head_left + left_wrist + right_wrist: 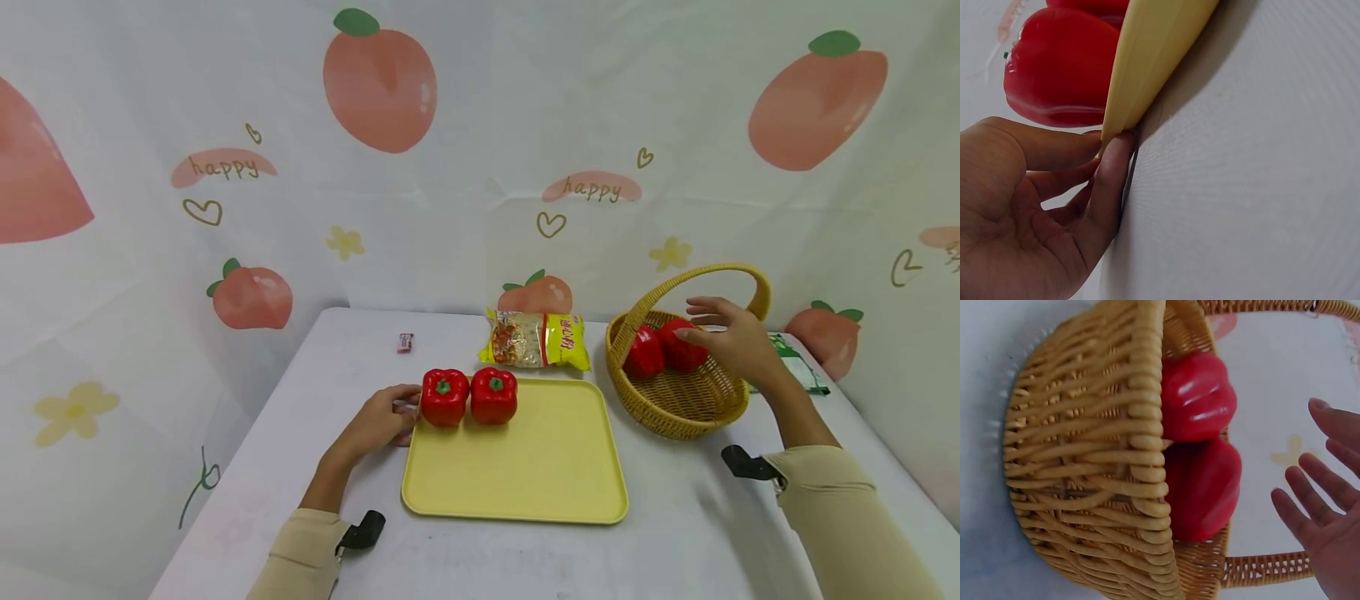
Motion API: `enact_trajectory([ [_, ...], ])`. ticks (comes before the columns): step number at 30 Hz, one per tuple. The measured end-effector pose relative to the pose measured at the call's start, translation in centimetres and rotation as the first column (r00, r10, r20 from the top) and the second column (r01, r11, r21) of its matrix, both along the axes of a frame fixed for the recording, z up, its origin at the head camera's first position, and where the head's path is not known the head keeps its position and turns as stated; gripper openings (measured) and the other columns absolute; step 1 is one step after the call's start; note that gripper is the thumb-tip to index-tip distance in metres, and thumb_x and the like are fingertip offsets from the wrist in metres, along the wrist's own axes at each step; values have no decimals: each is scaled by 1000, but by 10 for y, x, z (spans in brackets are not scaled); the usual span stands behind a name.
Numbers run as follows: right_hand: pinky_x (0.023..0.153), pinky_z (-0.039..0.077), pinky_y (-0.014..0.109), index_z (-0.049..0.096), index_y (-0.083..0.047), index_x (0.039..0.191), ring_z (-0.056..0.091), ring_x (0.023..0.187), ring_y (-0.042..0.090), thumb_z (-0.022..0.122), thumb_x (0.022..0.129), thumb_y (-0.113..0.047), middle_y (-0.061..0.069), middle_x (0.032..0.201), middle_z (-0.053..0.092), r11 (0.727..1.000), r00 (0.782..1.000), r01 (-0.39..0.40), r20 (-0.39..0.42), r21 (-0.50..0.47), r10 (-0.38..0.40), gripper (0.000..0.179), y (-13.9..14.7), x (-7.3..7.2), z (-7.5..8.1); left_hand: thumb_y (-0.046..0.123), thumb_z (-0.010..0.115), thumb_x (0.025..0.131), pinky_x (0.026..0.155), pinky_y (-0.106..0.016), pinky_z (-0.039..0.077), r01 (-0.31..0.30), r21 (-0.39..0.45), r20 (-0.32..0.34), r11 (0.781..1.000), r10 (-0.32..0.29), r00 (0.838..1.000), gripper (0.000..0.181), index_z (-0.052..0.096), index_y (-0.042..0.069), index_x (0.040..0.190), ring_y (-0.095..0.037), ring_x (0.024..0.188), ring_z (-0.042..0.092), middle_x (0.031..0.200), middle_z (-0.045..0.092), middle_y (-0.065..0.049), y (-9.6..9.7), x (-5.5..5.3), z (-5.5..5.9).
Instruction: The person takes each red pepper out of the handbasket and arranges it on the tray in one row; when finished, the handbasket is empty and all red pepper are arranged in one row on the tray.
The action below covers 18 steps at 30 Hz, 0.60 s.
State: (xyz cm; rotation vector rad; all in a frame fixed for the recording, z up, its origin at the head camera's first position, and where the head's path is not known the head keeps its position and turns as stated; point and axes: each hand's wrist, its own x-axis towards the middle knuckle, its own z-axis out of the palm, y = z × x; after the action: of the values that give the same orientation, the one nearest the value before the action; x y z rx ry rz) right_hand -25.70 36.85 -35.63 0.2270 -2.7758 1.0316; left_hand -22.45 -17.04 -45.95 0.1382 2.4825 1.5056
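At the left edge of the yellow tray [525, 479], my left hand [378, 421] pinches the rim, thumb on top and fingertips at the underside in the left wrist view. Two red bell peppers stand side by side in the tray's far left corner; the left pepper [444, 400] is nearest that hand, and the right pepper [495, 398] is beside it. My right hand [738, 342] hovers over the wicker basket [1091, 437] with fingers spread and nothing held. Inside the basket lie two more red bell peppers, one [1199, 400] next to the other [1204, 494].
A yellow and clear food packet [536, 340] lies behind the tray. Farther left is a small pink wrapped piece [405, 342]. A green and white packet [798, 365] lies right of the basket, whose tall handle [705, 271] arches over it. A printed cloth hangs behind.
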Motion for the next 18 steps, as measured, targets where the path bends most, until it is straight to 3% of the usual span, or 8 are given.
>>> enact_trajectory([
  [3,96,59,40,47,-1,155,55,135,51,72,101,-36,30,150,54,1000,999,-11,32,10,10,69,2,-7,0,4,60,95,74,-34,66,3,1,-4,1000,-3,1000,54,56,0,149,-26,107,67,141,62,-19,0,0,-1],
  [6,103,51,70,44,0,156,53,136,53,70,102,-37,31,152,52,1000,997,-19,72,13,18,70,3,-13,-1,4,60,95,74,-33,66,6,1,-11,1000,-6,1000,54,57,1,149,-25,105,67,141,62,-19,-1,-1,-1],
  [18,113,41,73,35,4,160,37,147,57,68,103,-33,36,160,38,999,969,-45,241,-15,47,76,7,-35,-9,3,60,95,74,-34,66,-9,8,-4,1000,9,1000,54,57,1,149,-25,107,68,142,62,-18,0,-1,-3],
])
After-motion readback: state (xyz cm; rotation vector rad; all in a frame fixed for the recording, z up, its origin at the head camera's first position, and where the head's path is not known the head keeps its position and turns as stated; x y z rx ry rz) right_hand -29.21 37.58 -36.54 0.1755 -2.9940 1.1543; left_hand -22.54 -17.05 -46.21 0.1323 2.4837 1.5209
